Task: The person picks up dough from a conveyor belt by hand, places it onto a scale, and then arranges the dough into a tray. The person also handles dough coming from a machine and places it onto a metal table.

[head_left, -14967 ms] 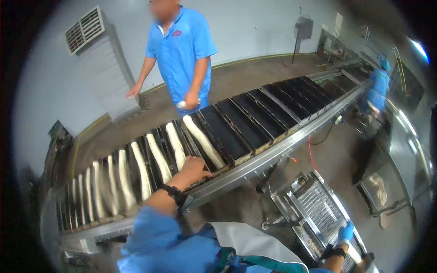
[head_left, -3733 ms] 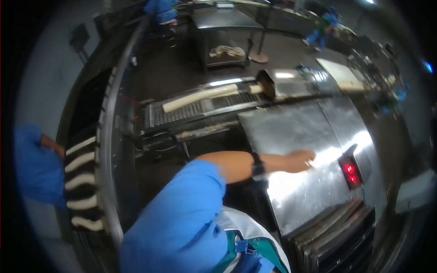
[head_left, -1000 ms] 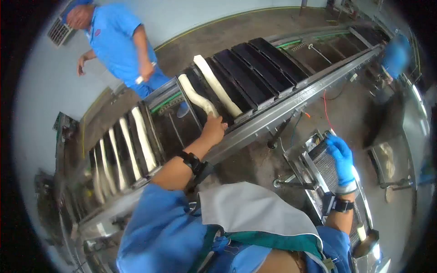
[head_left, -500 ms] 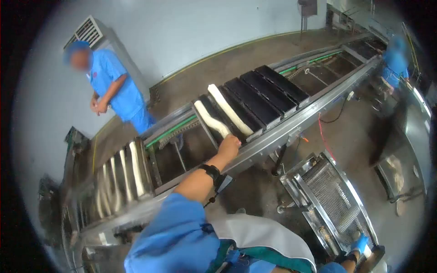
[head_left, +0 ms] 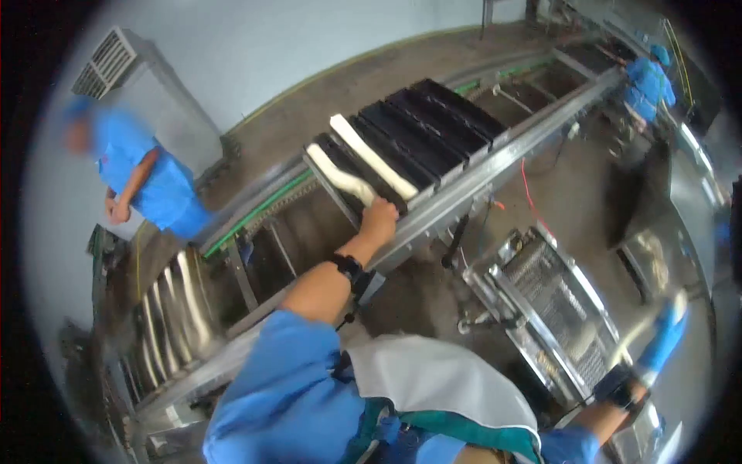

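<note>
My bare left hand (head_left: 379,220) has its fingers closed on the near end of a pale dough strip (head_left: 340,179), which lies slightly bent in a black tray on the conveyor. Beside it a straighter dough strip (head_left: 371,157) lies in the same group of trays. My right hand (head_left: 663,340), in a blue glove and blurred, is raised past the right side of a small mesh conveyor (head_left: 553,298). A pale, curved dough strip (head_left: 630,344) hangs from its fingers.
Several dark trays (head_left: 433,120) without visible dough sit further up the conveyor rail (head_left: 495,166). More trays with dough strips (head_left: 174,309) are at the lower left. One person in blue (head_left: 147,170) stands behind the line at left, another (head_left: 648,85) at the far right.
My right hand has risen from the mesh conveyor's lower end, up and right, with a dough strip. My left hand stays at the strip's near end. The view has shifted.
</note>
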Available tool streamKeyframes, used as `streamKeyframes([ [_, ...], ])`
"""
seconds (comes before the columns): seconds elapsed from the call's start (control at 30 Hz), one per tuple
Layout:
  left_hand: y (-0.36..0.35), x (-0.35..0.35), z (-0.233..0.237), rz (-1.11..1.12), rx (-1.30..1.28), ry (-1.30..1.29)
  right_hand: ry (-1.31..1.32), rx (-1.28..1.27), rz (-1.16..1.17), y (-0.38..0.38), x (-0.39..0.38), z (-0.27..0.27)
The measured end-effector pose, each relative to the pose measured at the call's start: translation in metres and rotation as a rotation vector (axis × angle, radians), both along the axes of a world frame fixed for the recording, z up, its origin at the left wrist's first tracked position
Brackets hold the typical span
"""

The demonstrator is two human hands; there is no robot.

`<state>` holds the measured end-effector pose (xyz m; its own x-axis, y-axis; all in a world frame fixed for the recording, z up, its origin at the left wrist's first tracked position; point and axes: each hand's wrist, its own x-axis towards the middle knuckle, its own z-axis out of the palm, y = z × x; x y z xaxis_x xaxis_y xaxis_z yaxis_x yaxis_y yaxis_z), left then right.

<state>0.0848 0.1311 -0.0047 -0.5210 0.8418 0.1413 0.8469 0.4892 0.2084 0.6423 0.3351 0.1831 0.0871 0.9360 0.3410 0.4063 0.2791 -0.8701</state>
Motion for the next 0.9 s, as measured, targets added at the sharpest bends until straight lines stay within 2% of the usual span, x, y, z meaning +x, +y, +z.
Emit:
streamKeyframes([
  [0.07,-0.001,0.005,0.005,-0.018,0.085,0.030,0.047,0.262,0.094,0.007,-0.028,0.048],
  [0.13,0.005,0.003,0.004,-0.001,0.199,0.001,0.308,0.175,0.246,0.025,-0.058,0.070],
  [0.2,0.017,-0.009,-0.026,0.074,0.332,-0.083,0.283,0.247,0.448,0.048,-0.121,0.038],
  [0.23,0.021,-0.017,-0.037,0.045,0.370,-0.138,0.210,0.202,0.590,0.053,-0.162,0.036],
  [0.3,0.021,-0.023,-0.044,-0.014,0.449,-0.245,0.385,0.040,0.853,0.017,-0.233,0.047],
  [0.33,0.021,-0.020,-0.041,0.012,0.380,-0.225,0.637,-0.083,0.967,-0.007,-0.258,0.052],
  [0.4,0.021,-0.013,-0.033,0.057,0.229,-0.179,0.637,-0.155,1.086,-0.022,-0.277,0.046],
  [0.43,0.019,-0.009,-0.027,0.033,0.244,-0.181,0.566,-0.198,1.031,-0.032,-0.281,0.048],
  [0.53,0.017,-0.016,-0.036,0.003,0.155,-0.072,0.394,-0.237,1.079,-0.026,-0.263,0.021],
  [0.6,0.008,-0.013,-0.023,-0.018,0.166,-0.068,0.281,-0.314,0.986,-0.022,-0.241,-0.004],
  [0.67,0.020,-0.009,-0.039,-0.025,0.130,-0.036,0.115,-0.345,0.871,0.013,-0.208,-0.056],
  [0.7,0.023,-0.009,-0.054,-0.047,0.081,-0.022,0.120,-0.334,0.851,0.020,-0.176,-0.091],
  [0.73,0.011,-0.008,-0.054,0.064,0.145,-0.164,0.010,-0.386,0.808,0.020,-0.152,-0.105],
  [0.77,-0.016,-0.007,-0.030,0.014,0.081,-0.100,-0.435,-0.021,0.673,0.018,-0.114,-0.138],
  [0.8,-0.036,-0.009,-0.022,0.115,0.009,-0.168,-0.291,-0.288,0.747,0.028,-0.075,-0.173],
  [0.83,-0.041,-0.024,-0.057,0.073,0.137,-0.193,-0.500,-0.263,0.685,0.037,-0.045,-0.186],
  [0.87,-0.053,-0.016,-0.032,0.064,0.192,-0.241,-0.720,-0.235,0.624,0.046,-0.014,-0.201],
  [0.9,-0.044,-0.028,-0.040,0.084,0.133,-0.159,-0.931,-0.210,0.567,0.056,0.016,-0.216],
])
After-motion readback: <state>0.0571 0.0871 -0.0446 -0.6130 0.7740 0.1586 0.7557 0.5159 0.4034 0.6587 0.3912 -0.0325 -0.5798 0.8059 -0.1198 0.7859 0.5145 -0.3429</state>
